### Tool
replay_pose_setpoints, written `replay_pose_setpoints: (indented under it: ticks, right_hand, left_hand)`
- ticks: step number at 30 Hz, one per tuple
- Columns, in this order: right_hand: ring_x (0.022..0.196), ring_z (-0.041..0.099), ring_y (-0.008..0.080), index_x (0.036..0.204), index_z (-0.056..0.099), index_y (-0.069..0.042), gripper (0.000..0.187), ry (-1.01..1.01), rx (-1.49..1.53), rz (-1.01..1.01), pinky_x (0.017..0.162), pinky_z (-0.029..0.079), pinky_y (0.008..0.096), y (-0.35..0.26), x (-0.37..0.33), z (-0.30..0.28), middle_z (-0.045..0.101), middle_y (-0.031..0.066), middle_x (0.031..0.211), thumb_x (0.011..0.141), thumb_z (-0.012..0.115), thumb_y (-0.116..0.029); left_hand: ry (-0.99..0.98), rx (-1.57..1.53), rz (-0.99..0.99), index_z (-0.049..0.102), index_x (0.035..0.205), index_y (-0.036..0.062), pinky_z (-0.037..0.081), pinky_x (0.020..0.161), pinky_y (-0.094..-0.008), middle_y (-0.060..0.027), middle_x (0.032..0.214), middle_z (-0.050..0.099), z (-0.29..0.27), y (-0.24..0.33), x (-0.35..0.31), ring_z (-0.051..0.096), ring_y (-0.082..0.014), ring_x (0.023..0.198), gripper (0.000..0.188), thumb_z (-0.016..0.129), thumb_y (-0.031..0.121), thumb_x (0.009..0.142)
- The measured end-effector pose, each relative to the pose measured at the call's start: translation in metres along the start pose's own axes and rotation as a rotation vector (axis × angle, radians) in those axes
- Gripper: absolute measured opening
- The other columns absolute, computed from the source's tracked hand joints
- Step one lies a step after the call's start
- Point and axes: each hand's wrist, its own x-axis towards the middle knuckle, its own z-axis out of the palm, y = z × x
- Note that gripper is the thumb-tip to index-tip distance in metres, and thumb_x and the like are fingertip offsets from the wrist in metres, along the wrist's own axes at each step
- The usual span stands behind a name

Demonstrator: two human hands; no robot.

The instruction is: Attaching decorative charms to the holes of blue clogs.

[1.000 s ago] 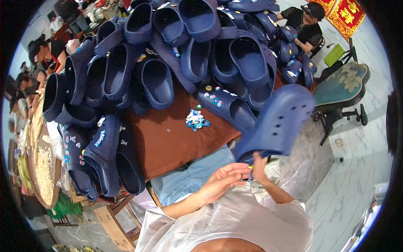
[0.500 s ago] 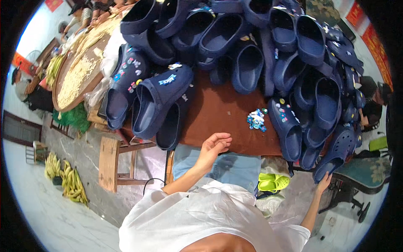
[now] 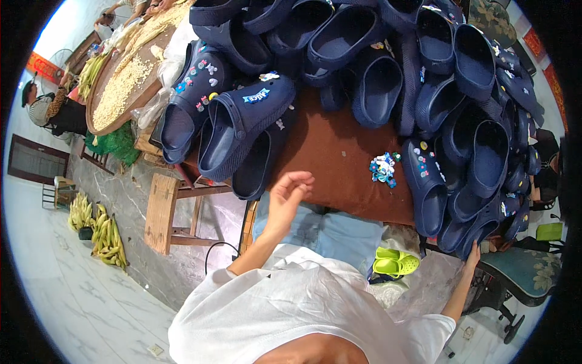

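My left hand [image 3: 291, 197] hovers over the near edge of the brown cushion [image 3: 339, 139], fingers loosely curled, thumb apart, nothing in it. At the right, my right hand [image 3: 473, 257] has its fingers on the near end of a navy clog [image 3: 483, 229], against the right-hand pile; part of its grip is hidden. A small heap of blue and white shoe charms [image 3: 384, 169] lies on the cushion. Beside it stands a navy clog with charms [image 3: 424, 188]. To the left, another navy clog [image 3: 245, 124] bears a blue charm and leans on more clogs.
Navy clogs [image 3: 342, 36] are heaped across the far side. Lime green clogs [image 3: 395, 262] sit below the table edge. A wooden stool [image 3: 162, 212] is at left, near corn cobs [image 3: 109, 236] on the floor. People sit by a round tray [image 3: 100, 130] of kernels. An office chair [image 3: 521, 273] stands right.
My right hand has pushed its clog in against the right-hand pile; it was held out in front of it before. My left hand has drawn slightly left. The whole view has shifted a little.
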Motion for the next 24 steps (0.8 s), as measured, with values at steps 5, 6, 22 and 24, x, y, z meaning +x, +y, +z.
replay_pose_setpoints:
  ticks: [5,6,22,24]
  right_hand:
    - [0.118,0.056,0.0269,0.136,0.054,0.003,0.067,0.113,-0.229,-0.044,0.101,0.042,0.0355,0.009,0.028,-0.020,0.057,0.0144,0.136,0.091,0.065,-0.046]
    - [0.118,0.056,0.0268,0.136,0.054,0.004,0.067,0.057,-0.056,-0.052,0.102,0.041,0.0354,0.015,0.028,-0.013,0.057,0.0148,0.136,0.092,0.065,-0.044]
    - [0.118,0.056,0.0208,0.132,0.056,0.007,0.052,0.317,-0.027,-0.237,0.104,0.040,0.0303,0.004,0.017,0.017,0.060,0.0137,0.131,0.096,0.062,-0.031]
    - [0.119,0.056,0.0210,0.133,0.057,0.005,0.052,0.336,-0.126,-0.249,0.103,0.040,0.0307,-0.001,0.020,0.011,0.060,0.0130,0.132,0.096,0.062,-0.031]
  left_hand:
    - [0.261,0.167,0.419,0.063,0.106,0.0033,0.052,0.074,-0.0253,-0.0054,0.105,0.065,-0.014,0.043,0.012,0.062,-0.0118,0.087,0.013,0.055,0.003,0.095]
    - [0.318,0.211,0.513,0.063,0.107,0.0034,0.052,0.073,-0.0253,-0.0061,0.106,0.065,-0.019,0.051,0.011,0.062,-0.0118,0.087,0.014,0.055,0.003,0.096]
    - [0.354,1.017,0.428,0.056,0.131,-0.0012,0.049,0.087,-0.0342,-0.0148,0.120,0.065,-0.070,0.107,0.053,0.062,-0.0222,0.100,0.050,0.072,0.018,0.087]
    - [0.364,1.041,0.394,0.059,0.126,-0.0045,0.051,0.083,-0.0337,-0.0185,0.114,0.067,-0.074,0.107,0.061,0.065,-0.0236,0.095,0.049,0.074,0.021,0.087]
